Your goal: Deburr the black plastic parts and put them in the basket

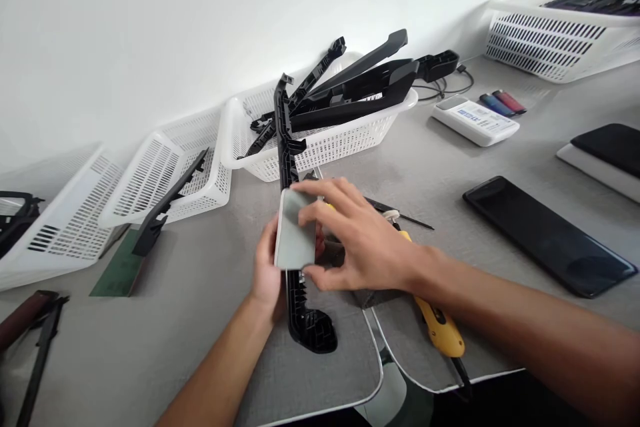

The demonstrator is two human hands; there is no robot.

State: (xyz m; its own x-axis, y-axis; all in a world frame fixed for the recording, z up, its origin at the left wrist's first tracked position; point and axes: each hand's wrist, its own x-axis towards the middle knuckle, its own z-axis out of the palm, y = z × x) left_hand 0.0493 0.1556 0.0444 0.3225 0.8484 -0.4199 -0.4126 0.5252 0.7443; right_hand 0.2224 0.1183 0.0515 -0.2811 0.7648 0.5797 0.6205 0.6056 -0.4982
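Observation:
A long black plastic trim piece (287, 153) with a ribbed underside and a flared end runs upright through the middle of the view. Over its middle lies a light grey rectangular slab (295, 240) with rounded corners. My left hand (267, 267) is closed round the trim piece and the slab's left side; most of its fingers are hidden behind them. My right hand (355, 233) reaches in from the right, fingers bent over the slab's top and face, thumb near its lower right corner. Behind that hand, a corded yellow-handled tool (443, 330) is partly covered.
A white basket (340, 147) full of black trim pieces stands behind my hands, with more baskets left and one at the far right. On the grey table (215, 333) lie a green sheet (120, 270), a black phone (545, 233), a white device (475, 121) and two lighters (503, 103).

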